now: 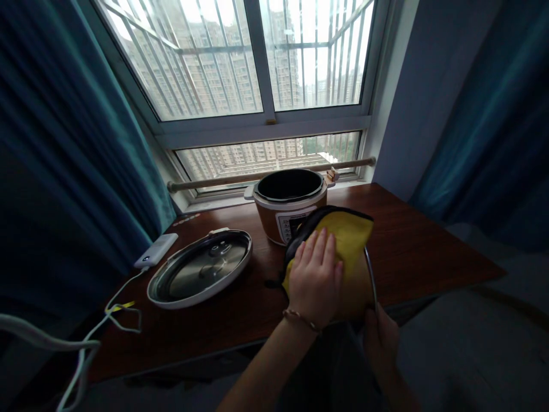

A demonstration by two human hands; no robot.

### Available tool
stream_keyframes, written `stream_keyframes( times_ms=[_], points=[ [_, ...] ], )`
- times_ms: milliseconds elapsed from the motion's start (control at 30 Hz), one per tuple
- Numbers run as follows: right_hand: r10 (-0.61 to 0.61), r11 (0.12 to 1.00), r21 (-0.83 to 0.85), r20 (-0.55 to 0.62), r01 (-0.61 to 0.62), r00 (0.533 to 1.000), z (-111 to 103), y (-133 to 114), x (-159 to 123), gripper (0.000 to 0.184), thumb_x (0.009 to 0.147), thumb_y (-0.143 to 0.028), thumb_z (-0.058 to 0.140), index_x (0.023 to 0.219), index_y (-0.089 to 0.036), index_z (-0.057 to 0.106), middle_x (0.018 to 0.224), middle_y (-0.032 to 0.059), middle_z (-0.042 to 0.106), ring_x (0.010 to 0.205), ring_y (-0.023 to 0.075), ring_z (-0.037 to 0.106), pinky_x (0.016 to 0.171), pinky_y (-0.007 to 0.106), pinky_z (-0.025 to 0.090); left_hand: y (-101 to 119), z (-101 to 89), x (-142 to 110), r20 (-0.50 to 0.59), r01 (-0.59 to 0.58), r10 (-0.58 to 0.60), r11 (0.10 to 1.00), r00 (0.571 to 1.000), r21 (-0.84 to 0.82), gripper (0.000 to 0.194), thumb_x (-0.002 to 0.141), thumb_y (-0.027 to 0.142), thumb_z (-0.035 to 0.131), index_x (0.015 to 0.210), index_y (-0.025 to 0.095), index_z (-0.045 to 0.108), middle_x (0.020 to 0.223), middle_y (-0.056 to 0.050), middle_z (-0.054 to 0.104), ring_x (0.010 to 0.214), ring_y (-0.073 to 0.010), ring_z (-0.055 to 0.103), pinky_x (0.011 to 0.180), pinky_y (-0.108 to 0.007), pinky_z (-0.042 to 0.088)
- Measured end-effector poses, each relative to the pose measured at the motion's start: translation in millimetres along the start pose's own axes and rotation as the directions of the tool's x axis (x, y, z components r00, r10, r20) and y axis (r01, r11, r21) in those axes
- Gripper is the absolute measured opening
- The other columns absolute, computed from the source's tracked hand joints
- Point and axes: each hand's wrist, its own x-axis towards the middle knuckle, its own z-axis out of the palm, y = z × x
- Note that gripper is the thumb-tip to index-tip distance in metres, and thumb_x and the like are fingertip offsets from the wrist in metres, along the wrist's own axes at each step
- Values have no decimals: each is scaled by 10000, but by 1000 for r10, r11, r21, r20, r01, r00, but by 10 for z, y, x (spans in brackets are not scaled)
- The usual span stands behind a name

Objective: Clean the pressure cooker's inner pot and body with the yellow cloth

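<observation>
My left hand (315, 280) presses a yellow cloth with a black edge (354, 229), its fingers bent over it. The cloth lies against a dull, tan-looking piece with a thin metal rim (371, 274); its exact kind I cannot make out. My right hand (381, 337) grips that piece by its lower right edge, with its fingers partly in shadow. Just behind the cloth stands an electric cooker (270, 220), lidless, with a dark inner pot (291, 184) in it. The cooker's lid (206, 269) lies upside down to the left, its metal inside facing up.
A white power bank (156, 250) with a pale cable (109, 303) lies on the left of the brown wooden table (412, 240). A yellow strip (120, 307) is by the cable. Blue curtains (51, 126) hang at both sides of the barred window (266, 114).
</observation>
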Motion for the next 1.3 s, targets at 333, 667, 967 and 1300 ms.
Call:
stream_keyframes(
  times_ms=[333,667,967,1300],
  points=[
    [-36,999,18,-9,36,999,76,-166,-57,388,920,-354,329,680,-162,566,516,17,580,435,123,543,414,196,395,-516,-159,494,271,145,-103,980,957,-139,448,904,317,306,1253,124,511,1310,-79,510,1229,-182,434,1063,-296,299],
    [38,999,16,-13,-38,999,67,-199,-99,433,909,-423,324,718,-161,613,571,54,638,501,158,600,466,232,446,-643,-52,890,456,32,56,982,888,-184,436,918,333,257,1241,222,528,1264,-15,561,1157,-190,521,958,-322,410],
    [176,978,100,75,-183,982,74,-376,84,446,901,-449,319,651,-169,561,560,41,602,514,157,567,497,238,424,-248,-208,389,123,-210,226,969,966,-128,414,905,330,360,1289,225,471,1347,-31,476,1254,-216,391,1061,-405,292],
    [277,841,385,297,-380,914,-71,-589,436,390,825,-487,467,700,-144,606,592,22,604,523,141,536,494,222,442,94,163,-624,-224,-174,180,984,958,46,480,852,256,422,1328,195,443,1381,-4,440,1331,-268,272,1089,-386,182]
  ],
)
